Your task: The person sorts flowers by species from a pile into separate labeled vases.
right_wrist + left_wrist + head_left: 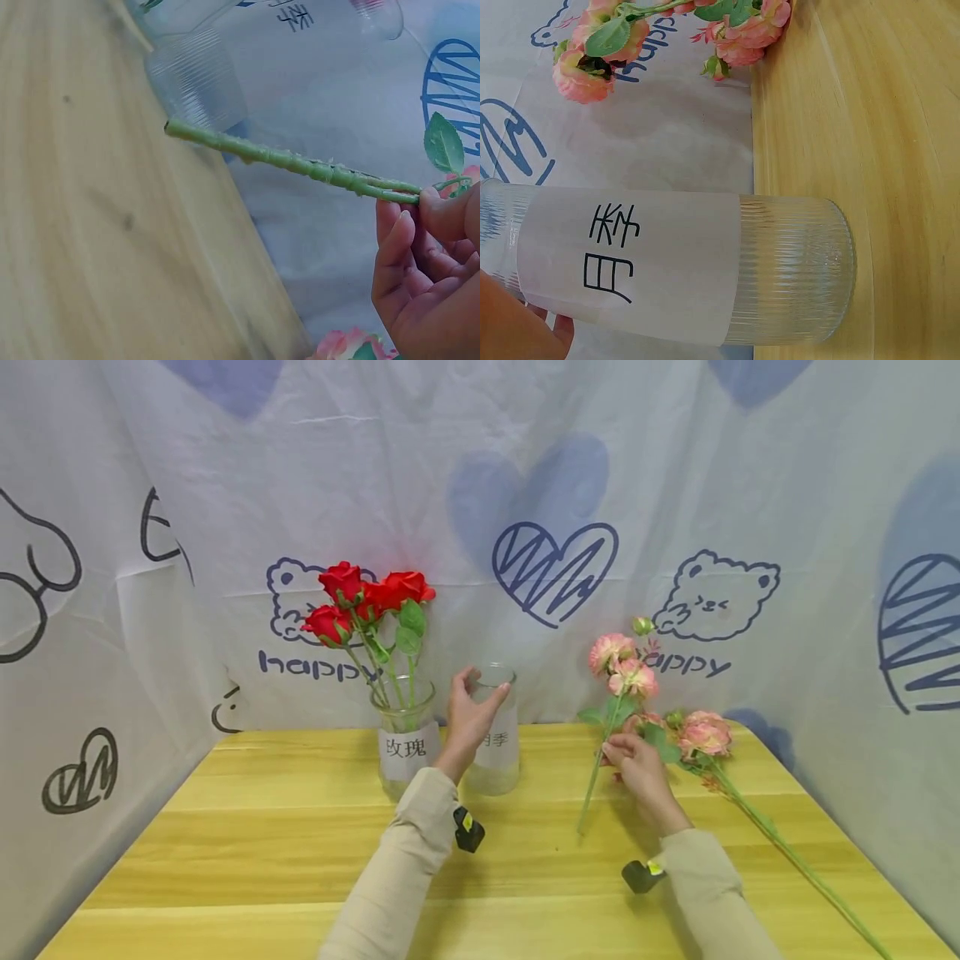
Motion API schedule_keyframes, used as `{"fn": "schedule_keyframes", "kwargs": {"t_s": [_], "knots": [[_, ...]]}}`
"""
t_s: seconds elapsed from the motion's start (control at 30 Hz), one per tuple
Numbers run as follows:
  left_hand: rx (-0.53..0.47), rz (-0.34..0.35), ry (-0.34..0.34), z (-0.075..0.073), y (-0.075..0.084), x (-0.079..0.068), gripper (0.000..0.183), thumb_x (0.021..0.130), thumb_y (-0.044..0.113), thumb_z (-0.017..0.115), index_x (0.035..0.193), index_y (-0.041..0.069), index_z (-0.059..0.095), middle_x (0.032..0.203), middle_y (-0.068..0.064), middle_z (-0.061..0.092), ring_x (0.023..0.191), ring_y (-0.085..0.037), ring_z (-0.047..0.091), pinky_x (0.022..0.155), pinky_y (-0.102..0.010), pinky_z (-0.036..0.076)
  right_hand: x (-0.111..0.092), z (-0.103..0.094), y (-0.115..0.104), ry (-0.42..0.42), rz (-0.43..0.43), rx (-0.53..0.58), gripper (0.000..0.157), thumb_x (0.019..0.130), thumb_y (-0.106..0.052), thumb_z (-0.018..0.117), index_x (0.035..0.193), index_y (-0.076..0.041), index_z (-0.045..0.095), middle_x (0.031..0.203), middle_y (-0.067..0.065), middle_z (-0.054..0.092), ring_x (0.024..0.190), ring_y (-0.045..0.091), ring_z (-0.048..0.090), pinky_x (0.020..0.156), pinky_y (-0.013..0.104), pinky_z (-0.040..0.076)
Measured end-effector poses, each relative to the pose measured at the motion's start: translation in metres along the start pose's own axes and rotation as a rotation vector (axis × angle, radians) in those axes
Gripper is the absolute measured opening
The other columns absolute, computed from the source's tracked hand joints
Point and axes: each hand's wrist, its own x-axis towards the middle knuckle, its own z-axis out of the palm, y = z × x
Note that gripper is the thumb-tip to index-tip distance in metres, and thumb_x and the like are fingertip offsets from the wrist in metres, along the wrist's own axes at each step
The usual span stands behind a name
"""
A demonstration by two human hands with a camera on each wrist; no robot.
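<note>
A clear ribbed glass vase (497, 777) with a white paper label (641, 262) stands upright on the table. My left hand (474, 720) grips it near the rim, the thumb on the near side and fingers round the far left; in the left wrist view the vase partly hides those fingers. To the right, my right hand (641, 774) pinches the green stem (300, 161) of a spray of pink flowers (630, 675) between thumb and fingers. The blooms point up and the cut stem end slants down toward the left.
Left of the gripped vase stands another labelled glass vase (407, 768) holding several red roses (341, 583). A second pink flower spray (705, 735) lies on the table at the right, its long stem (813, 868) running toward the front right. A printed curtain (420, 468) hangs behind the wooden table (247, 827).
</note>
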Motion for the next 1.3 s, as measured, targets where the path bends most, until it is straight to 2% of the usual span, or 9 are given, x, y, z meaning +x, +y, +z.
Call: {"fn": "schedule_keyframes", "kwargs": {"t_s": [0.17, 0.33, 0.6, 0.7, 0.83, 1.07, 1.3], "knots": [[-0.003, -0.003, 0.003, 0.001, 0.000, 0.000, 0.073, 0.088, 0.031, 0.071, 0.146, 0.008, 0.033, 0.148, -0.009, 0.039, 0.138, -0.028, 0.030, 0.113, -0.041, 0.029, 0.005, 0.000, -0.002, 0.002, 0.014, 0.061, 0.033, 0.101, -0.015, 0.051, 0.125, 0.009, 0.049, 0.101, 0.006, 0.063, 0.085, 0.009, 0.058, 0.068, 0.027, 0.054], [-0.004, -0.001, 0.001, 0.002, -0.002, 0.001, 0.073, 0.088, 0.031, 0.071, 0.146, 0.008, 0.032, 0.148, -0.008, 0.038, 0.138, -0.027, 0.029, 0.113, -0.041, 0.028, 0.009, -0.003, -0.006, 0.002, 0.044, 0.192, 0.021, 0.102, -0.012, 0.049, 0.116, 0.004, 0.048, 0.089, -0.005, 0.059, 0.081, 0.006, 0.057, 0.064, 0.021, 0.052], [-0.007, 0.007, 0.001, 0.003, -0.003, 0.001, 0.073, 0.088, 0.030, 0.071, 0.146, 0.007, 0.032, 0.148, -0.009, 0.038, 0.139, -0.028, 0.029, 0.113, -0.041, 0.028, 0.013, -0.009, -0.020, 0.073, 0.057, 0.323, 0.011, 0.101, -0.013, 0.050, 0.105, -0.003, 0.049, 0.076, -0.007, 0.060, 0.063, 0.007, 0.053, 0.050, 0.019, 0.045], [-0.008, 0.011, 0.000, 0.003, -0.003, 0.000, 0.073, 0.089, 0.030, 0.070, 0.146, 0.007, 0.032, 0.148, -0.009, 0.038, 0.139, -0.028, 0.029, 0.113, -0.041, 0.028, 0.014, -0.010, -0.027, 0.096, 0.044, 0.370, 0.011, 0.101, -0.012, 0.050, 0.105, -0.003, 0.049, 0.075, -0.007, 0.060, 0.063, 0.007, 0.053, 0.054, 0.019, 0.047], [-0.011, 0.018, -0.005, 0.003, -0.003, 0.000, 0.072, 0.089, 0.030, 0.070, 0.146, 0.007, 0.031, 0.148, -0.009, 0.038, 0.139, -0.028, 0.029, 0.113, -0.041, 0.028, 0.016, -0.012, -0.034, 0.108, 0.041, 0.425, 0.009, 0.102, -0.013, 0.049, 0.106, -0.005, 0.049, 0.080, -0.008, 0.059, 0.074, 0.005, 0.056, 0.064, 0.017, 0.049], [-0.006, 0.023, -0.005, 0.001, -0.003, 0.001, 0.072, 0.090, 0.029, 0.069, 0.146, 0.007, 0.031, 0.148, -0.009, 0.038, 0.139, -0.028, 0.028, 0.114, -0.041, 0.028, 0.026, -0.007, -0.046, 0.155, 0.025, 0.539, 0.009, 0.102, -0.013, 0.047, 0.105, -0.004, 0.049, 0.084, -0.005, 0.058, 0.079, 0.005, 0.058, 0.071, 0.015, 0.052], [-0.007, 0.023, -0.006, 0.001, -0.003, 0.000, 0.071, 0.090, 0.029, 0.069, 0.146, 0.007, 0.032, 0.147, -0.010, 0.038, 0.138, -0.029, 0.029, 0.113, -0.042, 0.029, 0.033, 0.001, -0.063, 0.188, 0.020, 0.639, 0.004, 0.101, -0.011, 0.048, 0.100, -0.007, 0.050, 0.080, -0.005, 0.060, 0.077, 0.005, 0.060, 0.067, 0.014, 0.052]]}}
